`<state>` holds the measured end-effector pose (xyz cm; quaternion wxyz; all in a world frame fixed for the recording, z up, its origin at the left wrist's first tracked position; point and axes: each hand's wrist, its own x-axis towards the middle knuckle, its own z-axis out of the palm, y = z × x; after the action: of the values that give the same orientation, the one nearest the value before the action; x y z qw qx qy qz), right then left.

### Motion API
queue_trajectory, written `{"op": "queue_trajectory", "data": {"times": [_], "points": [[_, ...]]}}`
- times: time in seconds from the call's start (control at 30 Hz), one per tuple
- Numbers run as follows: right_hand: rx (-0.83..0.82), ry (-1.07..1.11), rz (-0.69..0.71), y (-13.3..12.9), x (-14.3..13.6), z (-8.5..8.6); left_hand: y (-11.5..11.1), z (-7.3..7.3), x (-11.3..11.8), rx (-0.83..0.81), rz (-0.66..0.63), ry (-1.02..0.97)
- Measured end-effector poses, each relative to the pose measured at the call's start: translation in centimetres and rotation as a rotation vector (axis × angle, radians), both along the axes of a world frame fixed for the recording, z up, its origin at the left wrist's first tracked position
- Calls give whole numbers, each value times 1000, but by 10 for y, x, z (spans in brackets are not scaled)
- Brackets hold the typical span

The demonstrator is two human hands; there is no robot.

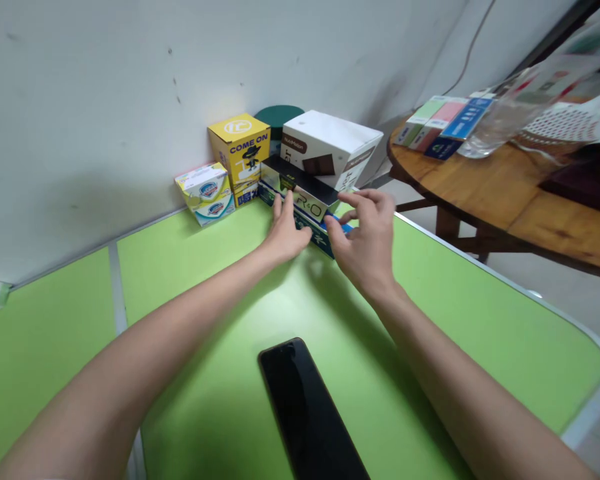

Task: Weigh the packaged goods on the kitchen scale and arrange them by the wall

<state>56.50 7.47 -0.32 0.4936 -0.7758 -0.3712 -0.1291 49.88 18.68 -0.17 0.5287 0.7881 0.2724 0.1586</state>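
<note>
A long box with a black top [303, 180] lies on a dark blue and green box [317, 237], in front of a large white box [330, 147]. My left hand [286, 230] is at the front of these two stacked boxes, its fingers apart and fingertips against their front side. At the right end of the stack is my right hand [367, 237], thumb and fingers spread around the corner; whether it touches is hard to tell. A yellow box [240, 153] and a smaller white and yellow soap pack [207, 193] stand to the left.
A black phone [310, 413] lies on the green table [220, 320] between my forearms. Behind the boxes is a dark green round lid [280, 115]. On a wooden table [450, 193] at right are small boxes [443, 127] and a clear plastic container [485, 130].
</note>
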Motion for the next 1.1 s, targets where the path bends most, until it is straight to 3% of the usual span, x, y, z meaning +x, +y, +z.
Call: {"op": "queue_trajectory", "data": {"times": [0.1, 0.23, 0.3, 0.4, 0.53, 0.73, 0.83, 0.9, 1.03, 1.1], "points": [[-16, 48, 178, -4, -32, 12, -9, 14, -40, 78, -114, -4], [-225, 259, 768, -2, -92, 24, -14, 29, -131, 181, -220, 79], [-308, 347, 977, -3, -123, 26, -15, 36, -182, 161, -248, 133], [-375, 398, 1165, -5, -164, 27, -19, 47, -250, 123, -198, 181], [-441, 400, 1329, 9, -218, 31, -24, 54, -319, 86, -2, 210], [-566, 337, 1481, 56, -298, 47, -8, 49, -398, -33, 222, 164], [-649, 320, 1533, 91, -332, 49, 16, 41, -438, 54, 286, 172], [-671, 385, 1476, 121, -353, 44, 41, 33, -467, 214, 361, 226], [-626, 874, 1186, 192, -392, 25, 102, 18, -520, 539, 580, 407], [-582, 1001, 1081, 228, -411, 15, 133, 15, -541, 622, 672, 488]]}}
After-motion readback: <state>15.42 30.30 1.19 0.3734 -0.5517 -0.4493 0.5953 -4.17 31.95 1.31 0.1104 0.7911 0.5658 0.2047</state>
